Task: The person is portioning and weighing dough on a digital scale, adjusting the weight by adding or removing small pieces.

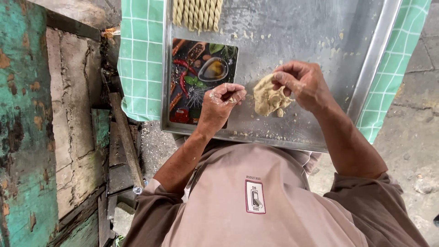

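A pale yellow lump of dough [267, 98] lies on a large metal tray [320, 41]. My right hand [304, 84] pinches the lump's upper right edge, fingers dusted with crumbs. My left hand [222, 103] is curled just left of the lump, its fingertips closed on a small piece of dough [234, 97]. It hovers over the right edge of a dark board printed with spices and vegetables [201, 80], which lies on the tray's left side.
Several twisted dough sticks [196, 13] lie in a row at the tray's far edge. A green checked cloth [141, 59] lies under the tray. Worn teal wood and planks [27, 123] stand at the left, concrete floor [411, 132] at the right.
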